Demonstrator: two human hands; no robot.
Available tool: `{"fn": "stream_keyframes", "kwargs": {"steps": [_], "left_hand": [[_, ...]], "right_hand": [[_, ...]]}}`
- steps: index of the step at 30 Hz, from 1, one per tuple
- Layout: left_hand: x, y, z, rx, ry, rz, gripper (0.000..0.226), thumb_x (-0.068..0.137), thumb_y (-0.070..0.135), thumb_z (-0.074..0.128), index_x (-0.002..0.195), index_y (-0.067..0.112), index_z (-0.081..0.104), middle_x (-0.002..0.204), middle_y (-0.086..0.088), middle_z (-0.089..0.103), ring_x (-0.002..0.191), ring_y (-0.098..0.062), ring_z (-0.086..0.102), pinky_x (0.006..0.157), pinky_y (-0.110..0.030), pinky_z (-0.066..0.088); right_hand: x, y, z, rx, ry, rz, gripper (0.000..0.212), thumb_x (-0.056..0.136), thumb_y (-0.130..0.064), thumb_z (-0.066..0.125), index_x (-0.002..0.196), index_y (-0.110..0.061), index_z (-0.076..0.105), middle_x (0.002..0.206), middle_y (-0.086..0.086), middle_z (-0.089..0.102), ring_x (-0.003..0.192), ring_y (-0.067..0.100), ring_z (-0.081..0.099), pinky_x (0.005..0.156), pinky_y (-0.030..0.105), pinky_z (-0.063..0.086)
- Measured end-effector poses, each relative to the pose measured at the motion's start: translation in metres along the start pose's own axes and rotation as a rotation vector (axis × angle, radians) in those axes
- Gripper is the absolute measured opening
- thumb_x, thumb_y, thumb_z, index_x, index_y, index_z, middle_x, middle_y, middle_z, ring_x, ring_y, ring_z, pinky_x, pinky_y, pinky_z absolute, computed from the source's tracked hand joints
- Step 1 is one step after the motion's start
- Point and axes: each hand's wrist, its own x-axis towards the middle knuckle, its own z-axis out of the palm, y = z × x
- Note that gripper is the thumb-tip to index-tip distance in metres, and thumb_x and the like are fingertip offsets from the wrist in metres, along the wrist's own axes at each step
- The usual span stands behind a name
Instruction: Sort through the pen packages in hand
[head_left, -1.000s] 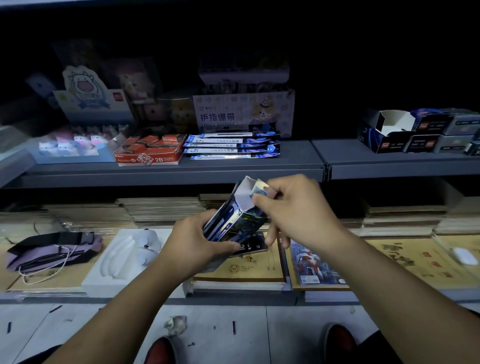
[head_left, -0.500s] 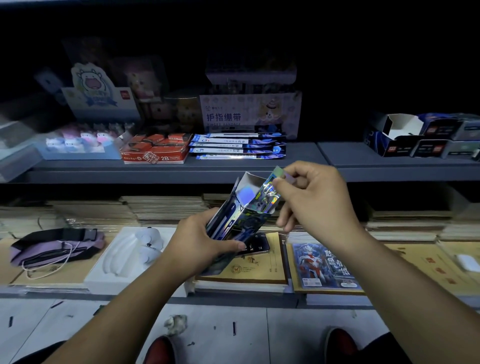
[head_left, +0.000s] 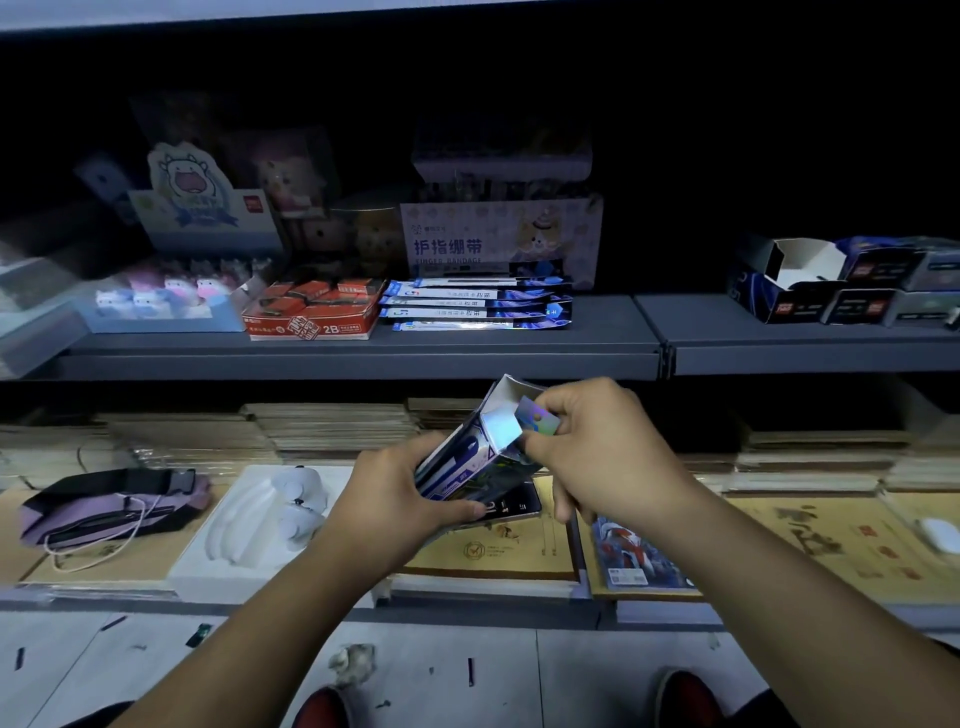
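My left hand (head_left: 397, 491) grips a long blue and silver box (head_left: 470, 454), tilted with its open end up and to the right. Its white flap stands open at the top. My right hand (head_left: 605, 449) pinches a shiny holographic pack (head_left: 537, 420) at the box's mouth, most of the pack down inside the box. A dark flat item (head_left: 511, 506) lies just under the box, over the books of the lower shelf.
The grey upper shelf (head_left: 519, 348) carries a stack of blue packs (head_left: 478, 309), a red 2B box (head_left: 311, 314), a finger bandage display (head_left: 501, 236) and open dark boxes (head_left: 800, 280). Below lie a white tray (head_left: 249, 525), a purple bag (head_left: 111, 506) and books (head_left: 639, 561).
My right hand drew the shiny pack up out of the box's mouth, then brought it back down, so it now sits low in the opening again. The left hand keeps its grip.
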Motion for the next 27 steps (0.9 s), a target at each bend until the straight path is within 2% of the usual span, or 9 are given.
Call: {"fn": "stream_keyframes", "kwargs": {"steps": [3,5,8,12,14,20,23,27], "left_hand": [[0.0,-0.001,0.001,0.002,0.0,0.0,0.044,0.066,0.035,0.094,0.102,0.042,0.07,0.085,0.024,0.073,0.08,0.008,0.067,0.061,-0.005,0.047],[0.0,0.0,0.001,0.008,-0.003,0.008,0.045,0.066,0.036,0.094,0.102,0.044,0.069,0.084,0.028,0.072,0.08,0.009,0.067,0.062,-0.004,0.046],[-0.001,0.003,0.001,0.013,-0.01,0.023,0.045,0.065,0.034,0.094,0.099,0.047,0.067,0.083,0.033,0.07,0.081,0.012,0.065,0.062,-0.003,0.044],[0.001,0.005,0.0,-0.015,0.009,0.011,0.038,0.066,0.036,0.094,0.093,0.043,0.068,0.078,0.027,0.071,0.074,0.008,0.065,0.058,-0.004,0.042],[0.003,0.006,-0.001,-0.038,0.018,0.011,0.036,0.067,0.034,0.094,0.087,0.044,0.066,0.077,0.027,0.071,0.072,0.007,0.065,0.058,-0.004,0.042],[0.005,0.004,-0.003,-0.083,0.037,0.009,0.038,0.065,0.031,0.095,0.086,0.045,0.067,0.08,0.026,0.073,0.074,0.006,0.068,0.062,-0.007,0.048],[0.005,0.002,-0.003,-0.076,0.042,0.021,0.038,0.065,0.032,0.095,0.085,0.045,0.066,0.077,0.027,0.072,0.071,0.005,0.067,0.06,-0.007,0.046],[0.002,0.001,-0.001,-0.026,0.039,0.053,0.04,0.067,0.033,0.094,0.096,0.042,0.067,0.081,0.021,0.073,0.075,0.006,0.067,0.062,-0.006,0.046]], "right_hand": [[0.0,0.002,-0.002,0.12,-0.071,0.067,0.01,0.098,-0.007,0.061,0.094,-0.008,0.07,0.053,0.021,0.066,0.038,0.028,0.06,0.037,0.025,0.044],[0.001,0.002,-0.006,0.193,-0.093,0.119,0.007,0.097,-0.006,0.064,0.097,-0.005,0.071,0.055,0.02,0.067,0.039,0.025,0.062,0.037,0.025,0.044],[0.003,0.001,-0.01,0.237,-0.082,0.157,0.008,0.095,0.0,0.063,0.097,0.001,0.07,0.049,0.018,0.062,0.034,0.021,0.059,0.035,0.024,0.043],[0.003,-0.001,-0.011,0.299,0.0,0.141,0.008,0.097,-0.001,0.062,0.097,0.004,0.069,0.049,0.02,0.063,0.033,0.022,0.056,0.036,0.025,0.043],[0.003,-0.001,-0.01,0.285,0.044,0.115,0.01,0.097,-0.004,0.062,0.096,0.003,0.069,0.05,0.019,0.064,0.036,0.027,0.057,0.039,0.027,0.044],[0.002,-0.004,-0.009,0.223,0.16,0.031,0.019,0.097,-0.008,0.062,0.079,-0.009,0.068,0.045,0.016,0.062,0.028,0.021,0.05,0.039,0.022,0.04],[0.001,-0.005,-0.008,0.173,0.118,0.008,0.015,0.099,-0.009,0.062,0.087,-0.004,0.069,0.044,0.017,0.061,0.028,0.019,0.052,0.039,0.024,0.042],[-0.001,-0.006,0.001,0.088,0.04,-0.008,0.02,0.098,-0.006,0.058,0.084,-0.015,0.068,0.044,0.015,0.059,0.037,0.028,0.063,0.037,0.025,0.043]]}}
